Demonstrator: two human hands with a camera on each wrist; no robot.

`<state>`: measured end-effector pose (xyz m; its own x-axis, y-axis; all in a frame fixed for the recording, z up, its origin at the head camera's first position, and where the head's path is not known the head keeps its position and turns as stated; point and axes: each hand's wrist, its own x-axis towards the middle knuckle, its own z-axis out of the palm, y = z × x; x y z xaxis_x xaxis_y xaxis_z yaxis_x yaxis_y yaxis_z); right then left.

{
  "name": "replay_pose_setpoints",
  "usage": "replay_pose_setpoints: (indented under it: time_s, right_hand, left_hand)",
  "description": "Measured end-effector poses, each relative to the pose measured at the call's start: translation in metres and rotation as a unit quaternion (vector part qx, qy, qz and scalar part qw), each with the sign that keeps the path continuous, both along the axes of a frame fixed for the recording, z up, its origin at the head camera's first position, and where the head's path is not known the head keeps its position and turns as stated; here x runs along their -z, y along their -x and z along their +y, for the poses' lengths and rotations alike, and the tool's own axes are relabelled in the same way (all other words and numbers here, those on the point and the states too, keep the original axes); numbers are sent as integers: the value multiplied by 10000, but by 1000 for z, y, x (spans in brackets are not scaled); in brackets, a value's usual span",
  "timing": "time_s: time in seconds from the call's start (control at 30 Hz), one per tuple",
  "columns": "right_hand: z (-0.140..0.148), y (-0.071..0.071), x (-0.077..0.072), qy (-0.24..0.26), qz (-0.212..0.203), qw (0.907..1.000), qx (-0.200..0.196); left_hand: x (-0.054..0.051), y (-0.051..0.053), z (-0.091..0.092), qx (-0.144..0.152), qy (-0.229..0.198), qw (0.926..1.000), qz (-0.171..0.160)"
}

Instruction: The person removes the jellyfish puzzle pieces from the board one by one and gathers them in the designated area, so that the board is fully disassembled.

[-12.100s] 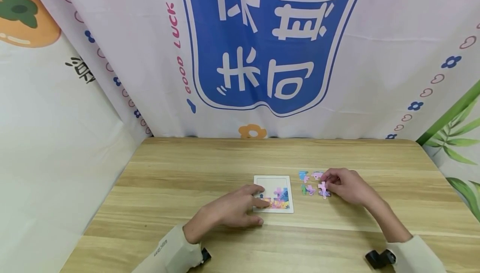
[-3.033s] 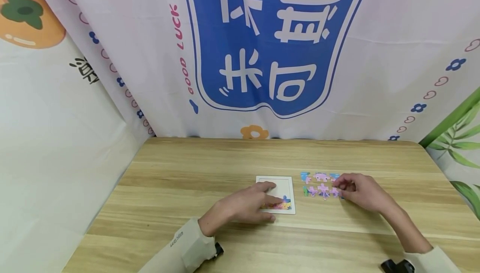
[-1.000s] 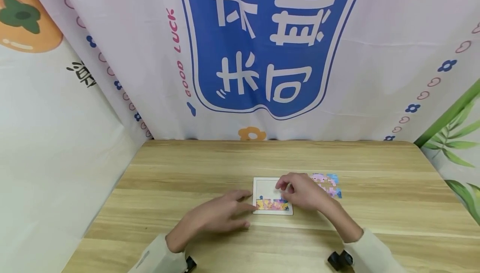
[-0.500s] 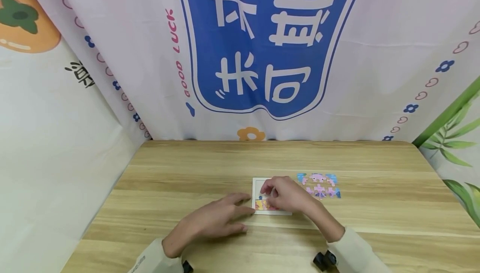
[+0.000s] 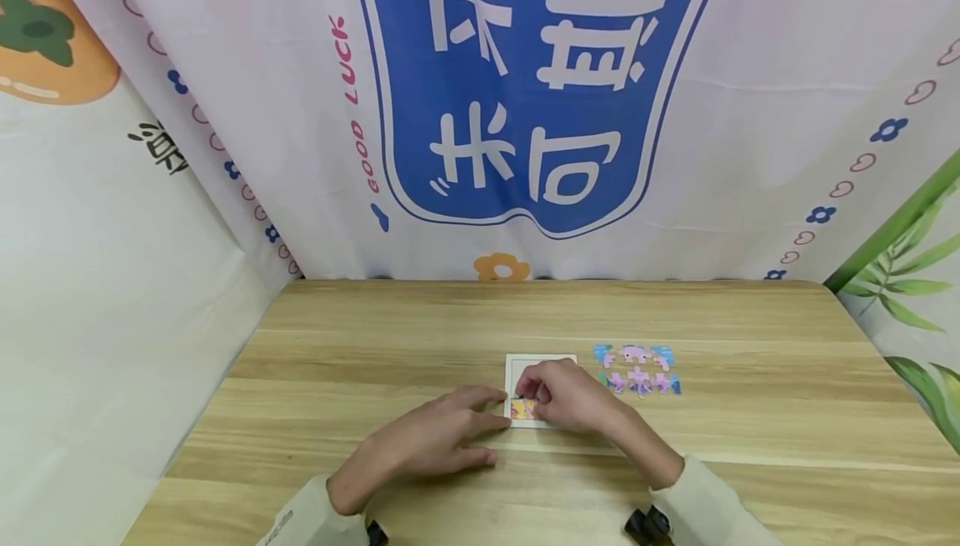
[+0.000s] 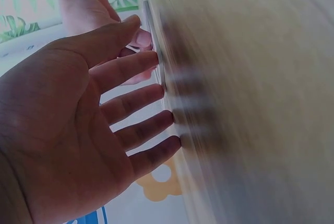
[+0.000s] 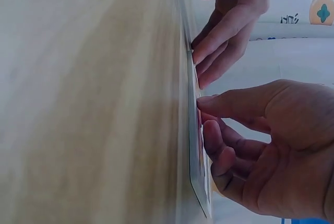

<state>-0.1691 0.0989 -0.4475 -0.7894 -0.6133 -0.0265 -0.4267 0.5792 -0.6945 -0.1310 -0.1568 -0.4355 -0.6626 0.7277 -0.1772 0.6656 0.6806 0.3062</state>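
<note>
A small puzzle board [image 5: 512, 371] with a white border lies on the wooden table. Yellow and pink puzzle pieces [image 5: 521, 409] fill the visible part of its bottom row. My left hand [image 5: 431, 438] lies beside it with fingers extended, fingertips touching its left edge. My right hand [image 5: 570, 396] reaches over the board, thumb and curled fingers pinching at a puzzle piece in the bottom row; the hand hides most of that piece. In the right wrist view, the thumb and fingers [image 7: 209, 101] meet low on the board.
To the right of the board, several loose pink and blue puzzle pieces [image 5: 638, 379] lie in two rows on the table [image 5: 420, 321]. A printed curtain [image 5: 675, 221] hangs along the table's back edge.
Blue and pink pieces seen in the board's upper part earlier now lie among the loose ones at right. My right hand has moved left from those onto the board; my left hand stays beside it.
</note>
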Motion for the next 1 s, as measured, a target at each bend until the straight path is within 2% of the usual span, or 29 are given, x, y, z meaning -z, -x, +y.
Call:
replay_pose_setpoints:
  time_s: [0.4, 0.57, 0.6, 0.63, 0.8, 0.83, 1.0]
  right_hand:
    - [-4, -2, 2, 29, 47, 9996, 284]
    - [-5, -3, 2, 20, -29, 9993, 363]
    - [-5, -2, 2, 12, -22, 9993, 362]
    - [-5, -2, 2, 5, -17, 9994, 354]
    - [-4, -2, 4, 69, -30, 9996, 278]
    - [-4, -2, 4, 109, -58, 9996, 263]
    - [-4, -2, 6, 365, -198, 9989, 230]
  left_hand:
    - [-3, 1, 1, -33, -105, 9999, -23]
    - [-2, 3, -1, 73, -237, 9997, 4]
    - [3, 4, -3, 162, -302, 9994, 66]
    - [3, 4, -3, 174, -329, 9993, 56]
    - [3, 3, -2, 86, -309, 9995, -36]
    - [-2, 2, 0, -7, -244, 9997, -100]
    - [0, 2, 1, -80, -81, 9999, -85]
